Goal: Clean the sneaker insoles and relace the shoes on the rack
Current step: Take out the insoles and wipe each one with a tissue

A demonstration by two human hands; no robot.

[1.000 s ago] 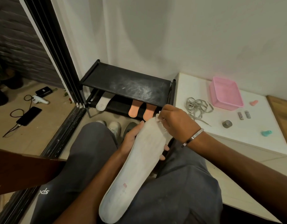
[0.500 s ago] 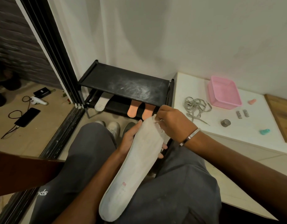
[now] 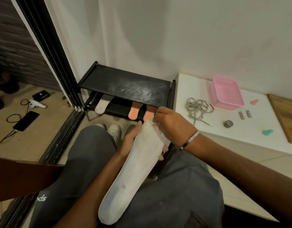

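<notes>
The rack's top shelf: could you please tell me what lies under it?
Under the top shelf, one white insole and two orange insoles poke out from the lower shelf. Their far ends are hidden by the shelf.

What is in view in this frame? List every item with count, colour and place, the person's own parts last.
insole: 1, white, held over the lap
insoles on lower shelf: 3, one white, two orange, sticking out
shoe rack: 1, black, against the wall
sneakers: pale, floor before the rack, count unclear
laces: grey tangle, white platform
basket: 1, pink, white platform
batteries: 2, grey, beside the basket
tape roll: 1, grey
small pieces: pink, teal
phone: 1, black, cabled, left floor
left hand: holds the insole
right hand: pinches its tip, silver bangle
</notes>
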